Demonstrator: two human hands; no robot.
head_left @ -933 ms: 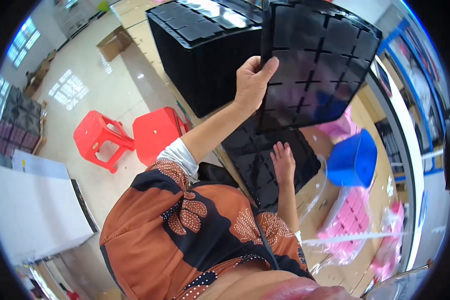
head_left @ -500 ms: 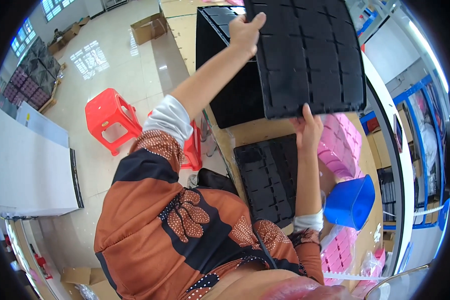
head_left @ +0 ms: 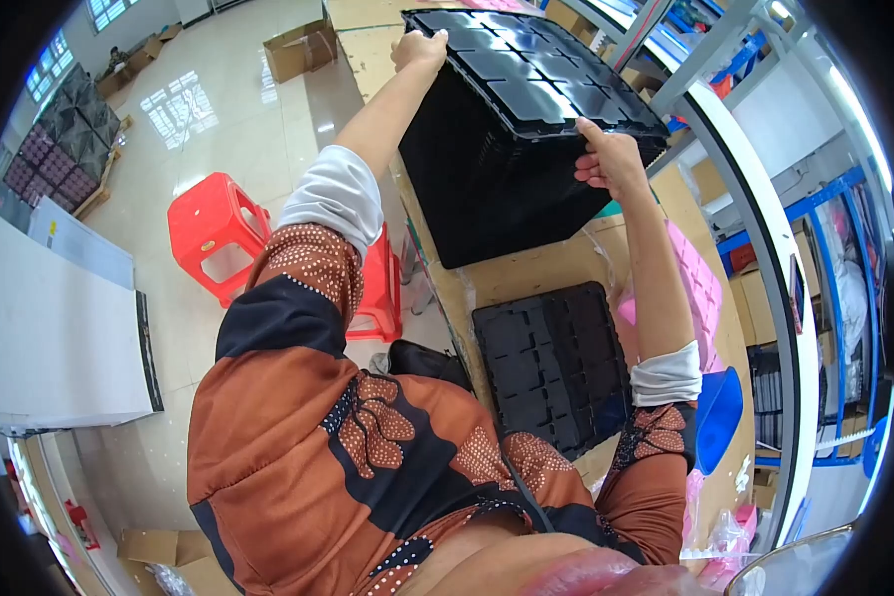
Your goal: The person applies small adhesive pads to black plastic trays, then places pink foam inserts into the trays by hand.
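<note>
A tall stack of black plastic trays (head_left: 497, 189) stands on the far part of the table. Its top black tray (head_left: 536, 84) has a grid of shallow compartments and reflects the light. At that tray's far left corner, my left hand (head_left: 420, 52) is closed on the rim. My right hand (head_left: 614, 161) grips the near right edge, thumb above and fingers curled below. Nearer to me, another black compartment tray (head_left: 551, 363) lies flat on the table, partly behind my right sleeve.
Pink compartment trays (head_left: 700, 283) and a blue bin (head_left: 720, 422) are to the right of my right forearm. Red stools (head_left: 219, 233) stand on the floor at left. A cardboard box (head_left: 300, 50) sits beyond them. Blue shelving (head_left: 834, 298) lines the right side.
The tray that I held raised and tilted now lies on top of the stack. Both hands moved with it, the left one leftward, the right one up and away from me.
</note>
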